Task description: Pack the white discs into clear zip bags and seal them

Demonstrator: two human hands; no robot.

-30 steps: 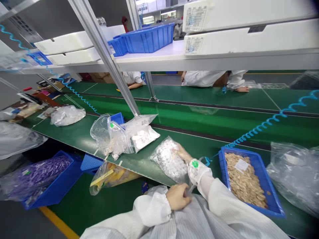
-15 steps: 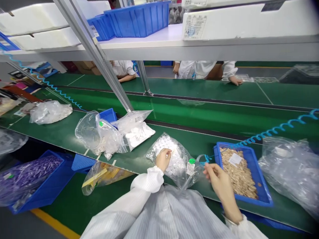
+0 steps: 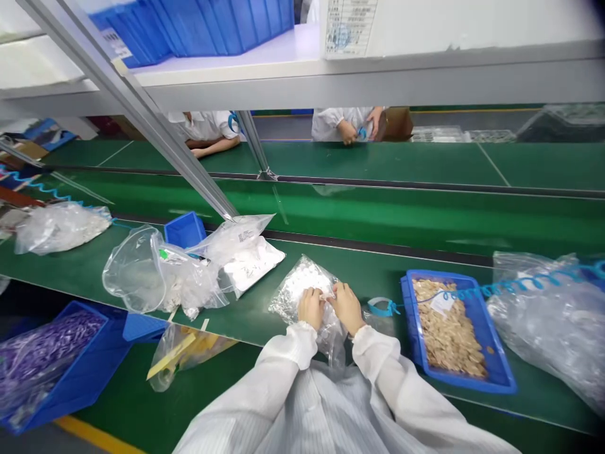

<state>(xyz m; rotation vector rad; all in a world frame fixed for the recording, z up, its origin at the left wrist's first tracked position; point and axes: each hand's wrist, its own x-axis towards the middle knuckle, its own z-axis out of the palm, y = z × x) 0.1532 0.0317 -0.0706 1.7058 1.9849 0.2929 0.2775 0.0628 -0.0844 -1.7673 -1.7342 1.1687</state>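
Factory workroom with a long green desk [image 3: 373,277] is spanning the view beneath a white shelf [image 3: 227,79] carrying a blue plastic bin [image 3: 198,25]. At centre, the left hand [image 3: 311,308] and right hand [image 3: 347,308] are meeting over a clear plastic bag of white parts [image 3: 297,287], their fingertips pinching together at its upper face; exactly what lies between them is too small to tell. This bag is lying close to the desk's near edge. Just right of it, a blue tray [image 3: 407,309] is holding flat tan pieces [image 3: 447,334], with a coiled blue cord [image 3: 505,290] crossing above them. Farther left, a bulging clear bag [image 3: 132,271] is resting beside a blue bin [image 3: 185,230]. Across the desk, a co-worker's hands [image 3: 352,131] are gripping a small blue object [image 3: 362,132].
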